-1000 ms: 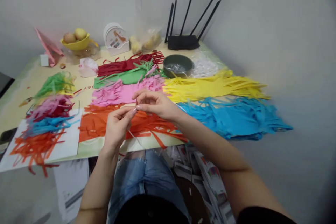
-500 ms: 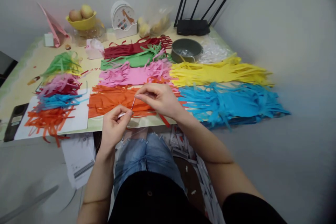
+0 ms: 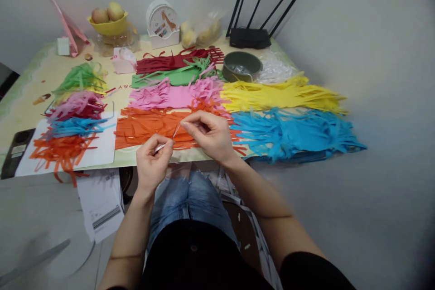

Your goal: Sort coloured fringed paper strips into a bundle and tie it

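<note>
My left hand (image 3: pixel 153 162) is closed in a pinch on a thin white strip (image 3: pixel 159 147) near the table's front edge. Thumb and forefinger of my right hand (image 3: pixel 211 137) pinch the strip's upper end, so a short slanting length shows between both hands. Whether it is paper, plastic or string is too small to tell. Behind and below my fingers lies a bundle of fringed orange strips (image 3: pixel 146 129). Beyond it lie pink fringed strips (image 3: pixel 180 95); to the right are blue (image 3: pixel 288 130) and yellow (image 3: pixel 272 95) bundles.
Green strips (image 3: pixel 170 77) and dark red strips (image 3: pixel 166 62) lie farther back. At left, small mixed-colour bundles (image 3: pixel 68 147) rest partly on white paper (image 3: pixel 105 154), beside a phone (image 3: pixel 18 152). A dark round bowl (image 3: pixel 242 67), router (image 3: pixel 249 37) and yellow fruit bowl (image 3: pixel 110 27) stand at the back.
My right hand has shifted slightly right, still pinching the strip. My left hand has turned little and keeps its pinch. The whole view has moved slightly.
</note>
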A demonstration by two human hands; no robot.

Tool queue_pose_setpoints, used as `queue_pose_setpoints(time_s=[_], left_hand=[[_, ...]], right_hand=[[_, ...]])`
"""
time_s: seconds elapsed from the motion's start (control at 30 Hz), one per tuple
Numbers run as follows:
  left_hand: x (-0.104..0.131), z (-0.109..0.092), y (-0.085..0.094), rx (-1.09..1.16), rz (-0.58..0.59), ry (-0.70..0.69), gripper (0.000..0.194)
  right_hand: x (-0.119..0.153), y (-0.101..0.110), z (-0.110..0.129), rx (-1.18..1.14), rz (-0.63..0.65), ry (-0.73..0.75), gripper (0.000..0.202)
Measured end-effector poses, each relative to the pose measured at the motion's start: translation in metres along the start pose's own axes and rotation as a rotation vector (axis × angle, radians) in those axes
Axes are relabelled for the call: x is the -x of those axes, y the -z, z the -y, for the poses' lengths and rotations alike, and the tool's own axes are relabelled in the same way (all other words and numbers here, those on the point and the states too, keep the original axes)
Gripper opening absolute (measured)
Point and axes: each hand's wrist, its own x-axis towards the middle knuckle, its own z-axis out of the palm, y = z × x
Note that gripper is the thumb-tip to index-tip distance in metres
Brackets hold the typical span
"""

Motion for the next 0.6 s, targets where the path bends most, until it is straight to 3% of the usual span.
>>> queue_pose_setpoints(time_s=[0.23, 0.43, 0.6], left_hand=[[-0.001, 0.023, 0.002, 0.203, 0.113, 0.083, 0.027], [-0.004, 0.025, 0.001, 0.331, 0.268, 0.193, 0.034], [-0.003, 0.027, -0.002, 0.304, 0.249, 0.151, 0.033]], right_hand=[[0.004, 0.001, -0.005, -0.066, -0.029, 0.008, 0.016], [0.004, -0.002, -0.009, -0.078, -0.054, 0.052, 0.015], [0.005, -0.001, -0.009, -0.059, -0.035, 0.044, 0.017]])
